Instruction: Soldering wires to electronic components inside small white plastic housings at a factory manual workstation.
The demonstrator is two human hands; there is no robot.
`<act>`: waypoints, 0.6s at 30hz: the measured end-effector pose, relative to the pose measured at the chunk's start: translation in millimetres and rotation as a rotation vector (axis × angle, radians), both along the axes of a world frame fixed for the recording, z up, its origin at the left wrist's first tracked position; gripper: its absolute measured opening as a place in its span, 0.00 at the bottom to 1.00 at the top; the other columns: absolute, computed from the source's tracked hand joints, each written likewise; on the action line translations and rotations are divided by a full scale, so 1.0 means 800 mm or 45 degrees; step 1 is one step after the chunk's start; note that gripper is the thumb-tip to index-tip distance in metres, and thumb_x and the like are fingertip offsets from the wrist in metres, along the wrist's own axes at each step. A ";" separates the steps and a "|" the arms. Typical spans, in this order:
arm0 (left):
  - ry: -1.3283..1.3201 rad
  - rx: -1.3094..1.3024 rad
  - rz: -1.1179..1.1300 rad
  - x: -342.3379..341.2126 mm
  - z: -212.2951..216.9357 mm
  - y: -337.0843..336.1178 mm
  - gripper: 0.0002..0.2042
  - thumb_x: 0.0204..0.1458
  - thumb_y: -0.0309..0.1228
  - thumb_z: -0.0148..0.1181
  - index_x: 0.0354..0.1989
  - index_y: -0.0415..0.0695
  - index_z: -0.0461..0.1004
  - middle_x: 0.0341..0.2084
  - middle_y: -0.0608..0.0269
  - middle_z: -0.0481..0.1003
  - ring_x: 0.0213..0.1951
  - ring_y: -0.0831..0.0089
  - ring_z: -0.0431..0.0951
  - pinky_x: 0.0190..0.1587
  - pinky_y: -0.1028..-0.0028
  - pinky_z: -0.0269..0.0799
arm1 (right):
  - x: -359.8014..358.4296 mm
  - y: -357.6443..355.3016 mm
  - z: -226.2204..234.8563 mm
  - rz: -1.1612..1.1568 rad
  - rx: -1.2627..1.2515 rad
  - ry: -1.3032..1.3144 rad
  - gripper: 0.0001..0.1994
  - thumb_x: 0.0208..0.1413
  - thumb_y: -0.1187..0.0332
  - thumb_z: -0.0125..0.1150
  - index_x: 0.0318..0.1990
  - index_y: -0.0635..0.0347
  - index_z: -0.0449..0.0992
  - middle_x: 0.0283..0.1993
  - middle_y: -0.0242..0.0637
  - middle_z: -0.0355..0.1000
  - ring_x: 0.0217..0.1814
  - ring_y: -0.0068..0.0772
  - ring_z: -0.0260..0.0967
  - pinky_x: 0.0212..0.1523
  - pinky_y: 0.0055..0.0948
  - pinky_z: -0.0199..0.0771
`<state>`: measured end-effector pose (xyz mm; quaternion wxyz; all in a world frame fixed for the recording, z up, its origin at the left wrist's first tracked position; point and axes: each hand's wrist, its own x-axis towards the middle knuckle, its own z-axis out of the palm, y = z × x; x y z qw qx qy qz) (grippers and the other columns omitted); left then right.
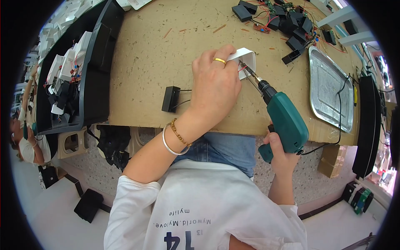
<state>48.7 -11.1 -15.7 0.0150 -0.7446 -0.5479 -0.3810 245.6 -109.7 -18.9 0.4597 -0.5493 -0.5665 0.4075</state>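
Note:
My left hand [216, 83] is closed around a white plastic housing [246, 54], its open side turned toward the right. In my right hand [281, 154] is a green electric screwdriver [287, 121] with a pistol grip, a cord running from its base. The bit reaches into the housing, where a bit of red wire shows; the screw, if any, is too small to make out. A small black box [170, 99] lies on the table left of my left wrist, with dark wires running from it under that hand.
A black crate [98, 62] at the left holds white housings and wired parts. Black boxes and circuit boards with red wires [291, 25] lie in a heap at the far right. A metal tray [329, 87] sits at the right, the cord crossing it. Cardboard [146, 62] covers the table.

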 end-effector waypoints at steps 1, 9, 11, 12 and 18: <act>0.008 0.008 0.002 0.000 0.000 0.000 0.04 0.39 0.21 0.59 0.20 0.38 0.69 0.45 0.60 0.70 0.42 0.56 0.68 0.44 0.61 0.63 | 0.001 -0.001 0.001 -0.001 0.000 -0.002 0.15 0.54 0.71 0.57 0.47 0.69 0.70 0.35 0.38 0.72 0.28 0.21 0.69 0.30 0.22 0.69; 0.003 -0.009 -0.002 0.000 0.000 0.000 0.04 0.39 0.21 0.59 0.20 0.38 0.69 0.45 0.59 0.70 0.43 0.56 0.68 0.44 0.61 0.63 | 0.000 -0.003 0.007 0.005 -0.093 0.039 0.14 0.54 0.73 0.57 0.47 0.69 0.69 0.36 0.39 0.72 0.28 0.21 0.69 0.30 0.23 0.70; -0.002 -0.011 -0.003 0.000 0.000 -0.001 0.04 0.39 0.21 0.59 0.21 0.38 0.69 0.46 0.59 0.70 0.43 0.56 0.67 0.44 0.61 0.63 | -0.009 0.000 0.010 -0.062 -0.077 0.124 0.12 0.51 0.73 0.60 0.42 0.68 0.71 0.31 0.36 0.72 0.27 0.21 0.69 0.29 0.22 0.69; -0.002 -0.010 -0.004 -0.001 0.000 -0.001 0.04 0.39 0.21 0.59 0.21 0.38 0.69 0.46 0.59 0.70 0.43 0.56 0.67 0.44 0.61 0.63 | -0.012 0.001 0.010 -0.128 -0.062 0.211 0.10 0.49 0.72 0.63 0.38 0.68 0.73 0.26 0.33 0.72 0.25 0.20 0.68 0.28 0.21 0.69; -0.002 -0.010 -0.004 0.000 0.000 -0.001 0.04 0.39 0.21 0.59 0.21 0.38 0.69 0.46 0.59 0.70 0.43 0.56 0.67 0.45 0.61 0.63 | -0.003 -0.003 0.007 -0.035 -0.094 0.183 0.23 0.52 0.66 0.59 0.53 0.70 0.66 0.44 0.43 0.71 0.27 0.23 0.68 0.30 0.24 0.70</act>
